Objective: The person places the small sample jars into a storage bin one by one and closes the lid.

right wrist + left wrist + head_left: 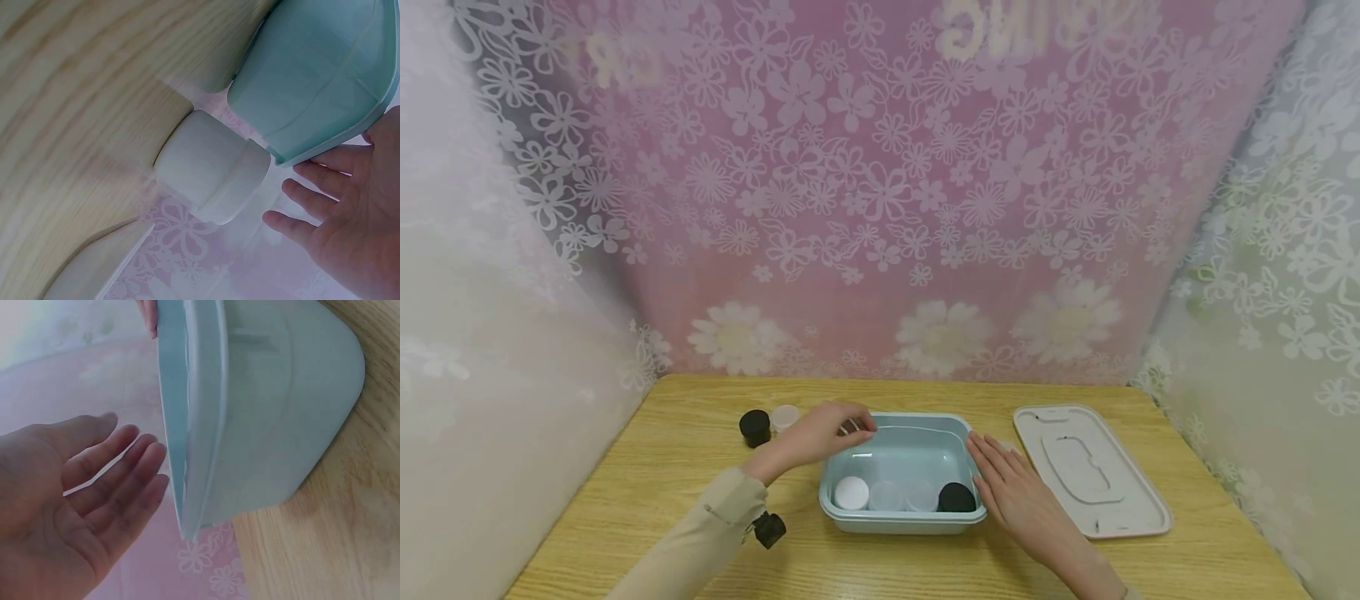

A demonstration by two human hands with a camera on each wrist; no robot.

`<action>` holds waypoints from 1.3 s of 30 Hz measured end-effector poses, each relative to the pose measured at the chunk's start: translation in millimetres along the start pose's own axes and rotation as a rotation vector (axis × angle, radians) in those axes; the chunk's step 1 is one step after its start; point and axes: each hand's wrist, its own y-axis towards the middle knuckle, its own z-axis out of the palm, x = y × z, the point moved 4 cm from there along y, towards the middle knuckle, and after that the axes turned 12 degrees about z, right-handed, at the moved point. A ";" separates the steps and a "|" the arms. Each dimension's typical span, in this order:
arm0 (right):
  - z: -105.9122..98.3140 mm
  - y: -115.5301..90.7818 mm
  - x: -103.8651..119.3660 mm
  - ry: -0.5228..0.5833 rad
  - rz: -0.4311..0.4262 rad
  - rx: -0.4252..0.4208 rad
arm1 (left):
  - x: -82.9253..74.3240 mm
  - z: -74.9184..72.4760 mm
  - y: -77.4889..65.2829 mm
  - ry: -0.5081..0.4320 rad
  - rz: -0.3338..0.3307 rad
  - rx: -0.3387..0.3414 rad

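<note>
A light blue plastic tub (902, 523) stands on the table. Along its near inside wall sit a white round jar (852, 493), two translucent jars (886, 496) and a black jar (957, 497). My left hand (831, 433) hovers over the tub's left rim, fingers loosely bent; in the left wrist view nothing lies in its palm. On the other side, my right hand (1018, 496) has its fingers stretched along the right rim, fingertips at the edge. A white jar with a ribbed cap (212, 167) stands just outside the tub by the right fingers, mostly hidden in the head view.
Left of the tub, behind my left wrist, are a black jar (755, 427) and a pale jar (786, 417). A flat white lid (1138, 492) lies on the table (625, 500) to the right. Flowered curtains (880, 208) enclose the back and sides.
</note>
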 end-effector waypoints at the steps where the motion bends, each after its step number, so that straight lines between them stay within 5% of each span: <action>1: 0.0 -0.1 -0.1 0.000 -0.001 -0.001 | 1.3 -1.9 -1.6 -0.013 -0.004 -0.027; 6: -0.2 -0.7 -0.3 0.002 -0.001 -0.008 | 7.7 -10.2 -11.3 -0.113 -0.052 -0.168; 15: 0.3 -0.5 0.2 0.008 0.009 -0.005 | 28.6 -26.0 -37.0 -0.351 -0.130 -0.520; 23: 0.8 -0.6 -0.3 0.009 0.025 0.007 | 52.6 -41.9 -69.4 -0.398 -0.155 -0.784; 27: 0.5 -0.7 -0.4 0.004 0.020 0.006 | 65.6 -47.5 -86.2 -0.347 -0.174 -0.843; 31: 0.2 -0.5 -0.3 0.005 0.017 0.007 | 83.0 -49.1 -102.2 -0.258 -0.265 -0.877; 39: 1.6 -0.1 -0.4 0.020 0.042 0.045 | 106.4 -43.8 -121.9 -0.102 -0.345 -0.781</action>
